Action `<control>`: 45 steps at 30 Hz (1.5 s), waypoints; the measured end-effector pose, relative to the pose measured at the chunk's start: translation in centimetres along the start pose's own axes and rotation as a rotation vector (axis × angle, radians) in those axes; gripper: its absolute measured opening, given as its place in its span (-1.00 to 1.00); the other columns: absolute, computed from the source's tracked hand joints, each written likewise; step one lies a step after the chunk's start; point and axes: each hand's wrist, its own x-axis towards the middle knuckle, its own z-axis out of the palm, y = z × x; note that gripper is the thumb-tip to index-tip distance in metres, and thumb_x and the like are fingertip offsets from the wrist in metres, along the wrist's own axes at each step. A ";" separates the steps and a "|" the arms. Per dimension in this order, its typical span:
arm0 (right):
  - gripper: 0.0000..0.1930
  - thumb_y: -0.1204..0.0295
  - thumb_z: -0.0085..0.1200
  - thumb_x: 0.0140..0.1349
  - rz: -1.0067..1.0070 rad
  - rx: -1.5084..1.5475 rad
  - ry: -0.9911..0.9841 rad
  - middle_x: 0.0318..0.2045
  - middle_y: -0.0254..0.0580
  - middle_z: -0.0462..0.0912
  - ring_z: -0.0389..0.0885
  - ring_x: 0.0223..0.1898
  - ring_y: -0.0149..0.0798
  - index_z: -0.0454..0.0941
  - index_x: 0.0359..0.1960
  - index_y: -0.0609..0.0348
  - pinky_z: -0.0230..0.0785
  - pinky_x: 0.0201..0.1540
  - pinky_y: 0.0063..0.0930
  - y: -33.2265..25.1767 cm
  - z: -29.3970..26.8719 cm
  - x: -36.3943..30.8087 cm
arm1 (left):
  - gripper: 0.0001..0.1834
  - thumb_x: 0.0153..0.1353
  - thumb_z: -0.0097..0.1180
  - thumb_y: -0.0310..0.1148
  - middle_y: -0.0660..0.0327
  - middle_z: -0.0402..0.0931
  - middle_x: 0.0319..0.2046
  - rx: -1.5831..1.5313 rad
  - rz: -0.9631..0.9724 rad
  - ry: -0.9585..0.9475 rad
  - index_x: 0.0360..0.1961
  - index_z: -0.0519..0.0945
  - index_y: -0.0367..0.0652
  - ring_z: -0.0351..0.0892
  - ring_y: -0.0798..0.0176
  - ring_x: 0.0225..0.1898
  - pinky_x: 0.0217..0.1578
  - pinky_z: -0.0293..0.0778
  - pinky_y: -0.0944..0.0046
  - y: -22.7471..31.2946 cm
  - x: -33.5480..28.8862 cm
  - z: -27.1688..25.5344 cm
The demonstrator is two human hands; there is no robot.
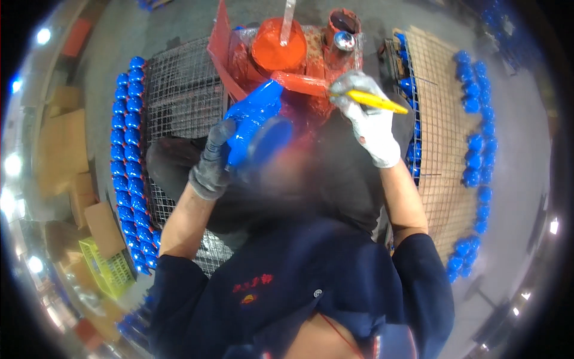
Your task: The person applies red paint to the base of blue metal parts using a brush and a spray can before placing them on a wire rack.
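Observation:
My left hand [216, 146], in a grey work glove, is closed around a glossy blue moulded part [254, 116], tilted with its narrow end up and away from me. A round, blurred blue area sits at its lower right. My right hand [366, 116], in a whiter glove, grips a yellow-handled paintbrush [378, 102]; the handle points right, and I cannot make out its bristles. Close to the right fingers lies a red paint-coated bar [302, 84]. Beyond both hands stands a round tub of orange-red paint [263, 51] with a pale stick in it.
A paint-smeared can [344, 21] and a metal drink can [343, 42] stand at the far right of the stand. An upright red board [222, 45] rises left of the tub. Wire mesh racks [179, 90] flank me, with rows of blue parts [133, 152] beyond. Cardboard [63, 146] lies left.

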 end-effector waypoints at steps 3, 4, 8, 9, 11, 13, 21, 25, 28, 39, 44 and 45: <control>-0.78 0.72 0.23 0.20 0.124 0.113 0.073 -0.19 -0.15 0.67 0.68 -0.17 -0.29 0.63 -0.13 0.26 0.54 -0.04 -0.44 2.2 0.3 -0.6 | 0.00 0.27 0.14 0.26 -0.17 0.48 0.15 -0.544 -0.086 -0.010 0.43 0.16 -0.34 0.67 0.10 -0.47 -0.63 0.59 0.34 -1.5 0.7 -0.1; -0.79 0.71 0.23 0.21 0.058 0.240 0.093 -0.19 -0.13 0.68 0.70 -0.18 -0.27 0.63 -0.13 0.26 0.55 -0.04 -0.44 4.5 0.4 -0.9 | -0.05 0.33 0.10 0.19 -0.23 0.44 0.17 -0.650 -0.058 -0.050 0.43 0.13 -0.36 0.64 0.09 -0.53 -0.64 0.59 0.30 -2.2 1.2 0.2; -0.86 0.69 0.13 0.29 0.186 0.497 0.157 -0.19 -0.08 0.68 0.68 -0.20 -0.25 0.58 -0.13 0.33 0.56 -0.03 -0.37 8.9 3.1 -1.3 | -0.33 0.44 0.02 -0.07 -0.10 0.51 -0.14 -1.050 -0.162 -0.710 0.38 0.20 -0.29 0.58 0.15 -0.66 -0.56 0.57 0.23 -3.3 3.4 1.4; -0.85 0.68 0.12 0.29 0.160 0.504 0.179 -0.19 -0.07 0.68 0.67 -0.22 -0.24 0.57 -0.12 0.34 0.56 -0.03 -0.36 9.1 2.9 -1.3 | -0.38 0.45 0.01 -0.11 -0.06 0.55 -0.24 -1.094 -0.184 -0.849 0.36 0.23 -0.26 0.58 0.18 -0.68 -0.56 0.56 0.23 -3.6 3.8 1.7; -0.85 0.67 0.10 0.31 0.080 0.460 0.211 -0.22 -0.05 0.68 0.66 -0.24 -0.23 0.57 -0.10 0.34 0.55 -0.04 -0.34 8.8 2.5 -0.4 | -0.37 0.46 0.01 -0.10 -0.03 0.56 -0.43 -0.896 -0.013 -0.854 0.37 0.20 -0.25 0.55 0.20 -0.72 -0.64 0.49 0.26 -3.6 4.1 0.6; -0.83 0.64 0.08 0.33 0.050 0.418 0.252 -0.27 -0.03 0.69 0.65 -0.25 -0.23 0.58 -0.08 0.33 0.54 -0.05 -0.34 7.9 0.7 0.8 | -0.31 0.46 0.04 -0.09 -0.06 0.56 -0.53 -0.694 0.074 -0.709 0.40 0.12 -0.27 0.49 0.21 -0.78 -0.71 0.42 0.30 -2.2 3.3 -1.1; -0.78 0.41 0.22 0.34 0.040 -0.098 0.124 -0.28 -0.23 0.73 0.67 -0.31 -0.40 0.67 -0.06 0.26 0.54 -0.16 -0.50 -0.9 0.5 7.9 | -0.18 0.04 0.50 -0.04 0.16 0.58 0.00 0.828 0.601 0.146 0.26 0.42 -0.15 0.66 0.17 -0.07 -0.09 0.62 0.20 2.9 1.7 -1.7; -0.67 0.19 0.15 0.40 0.283 -0.562 -0.219 -0.43 -0.16 0.66 0.61 -0.44 -0.27 0.62 -0.21 0.27 0.44 -0.30 -0.37 -6.6 3.7 11.4 | -0.05 -0.22 0.61 -0.07 0.03 0.56 0.05 1.600 0.805 0.264 0.23 0.43 -0.12 0.66 -0.04 -0.04 -0.06 0.63 0.06 1.3 1.2 -0.1; -0.61 0.14 0.06 0.43 -0.021 -0.689 -0.464 -0.51 -0.03 0.62 0.58 -0.49 -0.10 0.56 -0.28 0.30 0.39 -0.34 -0.21 -4.4 4.1 12.2 | -0.04 -0.25 0.61 -0.07 -0.03 0.55 0.06 1.789 0.816 0.170 0.22 0.42 -0.09 0.67 -0.14 -0.05 -0.10 0.64 0.00 0.7 1.1 0.9; -0.64 0.11 0.12 0.41 0.051 -0.864 -0.476 -0.45 -0.06 0.66 0.67 -0.42 -0.09 0.67 -0.23 0.20 0.43 -0.32 -0.25 -4.1 2.7 7.9 | -0.01 -0.16 0.63 -0.04 0.08 0.54 0.13 1.161 0.414 0.116 0.29 0.40 -0.15 0.61 0.07 0.07 0.11 0.54 0.09 -0.9 1.2 -0.8; -0.83 0.38 0.19 0.36 -0.054 -0.506 -0.252 -0.28 -0.15 0.71 0.69 -0.25 -0.25 0.65 -0.16 0.22 0.49 -0.14 -0.42 -3.1 1.7 4.7 | -0.04 0.12 0.39 0.16 0.07 0.52 0.17 0.302 0.099 -0.036 0.37 0.35 -0.25 0.60 0.13 0.09 0.13 0.56 0.15 -0.1 1.2 -2.2; -0.87 0.46 0.20 0.33 0.039 -0.322 -0.171 -0.23 -0.19 0.71 0.67 -0.19 -0.32 0.64 -0.15 0.23 0.49 -0.08 -0.45 -1.8 1.3 3.7 | 0.10 0.10 0.28 0.33 0.00 0.46 0.26 0.225 0.119 0.015 0.45 0.24 -0.26 0.54 0.00 0.21 0.23 0.49 0.02 0.6 0.8 1.3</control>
